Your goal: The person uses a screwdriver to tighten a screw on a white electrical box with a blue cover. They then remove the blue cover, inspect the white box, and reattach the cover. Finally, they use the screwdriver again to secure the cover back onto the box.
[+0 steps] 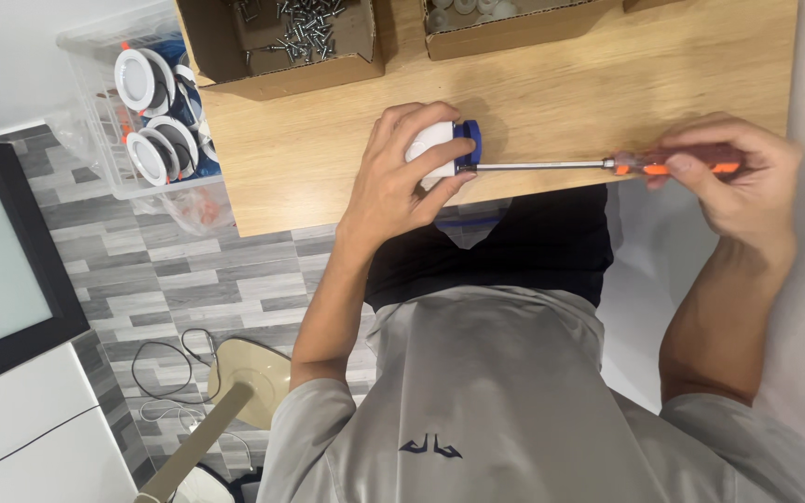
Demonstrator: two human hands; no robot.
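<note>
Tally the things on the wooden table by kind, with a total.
Cardboard boxes: 3, the left box holding screws, the middle box, and a third box's corner at the top edge.
White-and-blue part in the left hand: 1
Screwdriver in the right hand: 1
Total: 5

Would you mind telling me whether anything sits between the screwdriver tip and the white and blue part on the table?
Nothing visible does. The screwdriver shaft runs bare from the right hand to the blue end of the white part, which the left hand grips.

Cardboard box of screws [305, 37], second cardboard box [505, 28], clear bin of white round fittings [156, 102], wooden table [561, 84]
</note>
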